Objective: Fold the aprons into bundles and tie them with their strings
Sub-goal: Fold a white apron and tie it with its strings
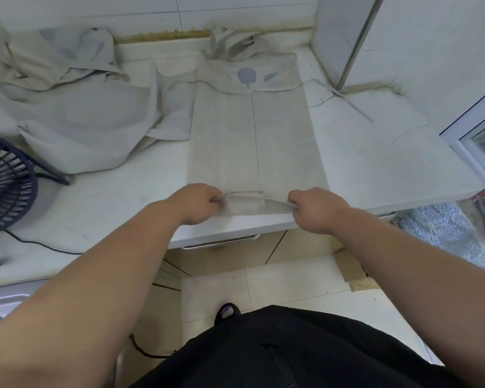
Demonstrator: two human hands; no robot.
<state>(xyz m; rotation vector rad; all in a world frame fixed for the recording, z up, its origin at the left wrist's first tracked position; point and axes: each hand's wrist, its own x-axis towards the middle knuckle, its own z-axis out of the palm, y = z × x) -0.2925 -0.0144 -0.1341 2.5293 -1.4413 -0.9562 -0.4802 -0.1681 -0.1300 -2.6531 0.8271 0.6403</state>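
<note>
A pale grey apron (252, 130) lies on the white counter (375, 152), folded lengthwise into a long strip with a blue spatula print at its far end. My left hand (199, 203) pinches the strip's near left corner and my right hand (315, 210) pinches the near right corner. The near edge is lifted a little off the counter at its front edge. One of its strings (356, 105) trails to the right across the counter. A second apron (79, 107) lies crumpled and unfolded at the left.
A dark blue fan (6, 186) stands at the counter's left with its cable running along the front. A wall column (345, 40) rises at the back right, and a window frame (476, 141) borders the right side. Below the counter is tiled floor.
</note>
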